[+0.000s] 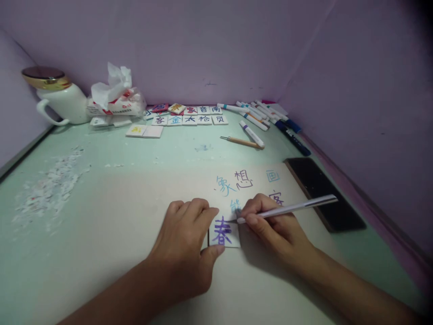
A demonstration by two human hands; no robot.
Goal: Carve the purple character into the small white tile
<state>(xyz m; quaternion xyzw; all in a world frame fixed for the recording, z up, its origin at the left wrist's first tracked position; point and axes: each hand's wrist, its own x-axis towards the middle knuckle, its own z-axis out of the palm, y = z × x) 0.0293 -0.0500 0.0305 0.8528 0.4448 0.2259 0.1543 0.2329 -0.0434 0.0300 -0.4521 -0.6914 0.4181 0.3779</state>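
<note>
A small white tile (224, 232) with a purple character lies on a pale board (111, 212) in front of me. My left hand (186, 248) is curled beside it, fingers and thumb pinching the tile's left edge. My right hand (274, 225) grips a white marker pen (294, 207), its tip touching the tile's upper right corner. Blue and purple characters (237, 183) are written on the board just beyond the tile.
A black phone (323, 192) lies at the board's right edge. Several marker pens (260, 115) and rows of character tiles (189, 116) sit at the back, with a wooden tool (240, 141). A white jug (61, 99), a tissue pack (115, 101) and white shavings (50, 187) occupy the left.
</note>
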